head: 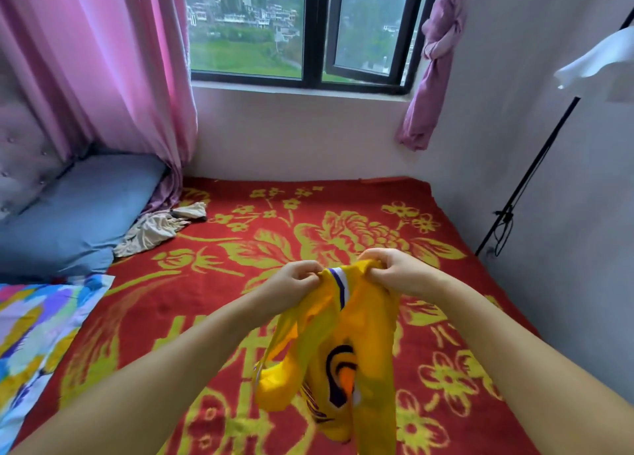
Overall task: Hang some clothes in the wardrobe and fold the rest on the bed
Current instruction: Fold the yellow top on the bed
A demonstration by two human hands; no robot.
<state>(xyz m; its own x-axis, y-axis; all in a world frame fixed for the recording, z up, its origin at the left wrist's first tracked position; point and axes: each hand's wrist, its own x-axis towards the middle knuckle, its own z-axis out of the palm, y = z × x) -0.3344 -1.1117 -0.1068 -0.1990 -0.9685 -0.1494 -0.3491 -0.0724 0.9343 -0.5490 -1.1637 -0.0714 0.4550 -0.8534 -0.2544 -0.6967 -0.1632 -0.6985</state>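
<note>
Two bare forearms reached into view from the bottom edge, uncovered as far up as the frame showed, with no sleeve or cuff on either. The left hand (pixel 295 279) and right hand (pixel 394 271) wore no gloves, rings, watch or bracelet.

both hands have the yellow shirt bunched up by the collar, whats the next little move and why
Probably draw the hands apart along the top edge, so the shirt opens out flat before it goes down. The left hand and right hand pinch the yellow shirt close together near its striped collar, and it hangs twisted and crumpled above the red blanket, which has bare room to lay it on.
</note>
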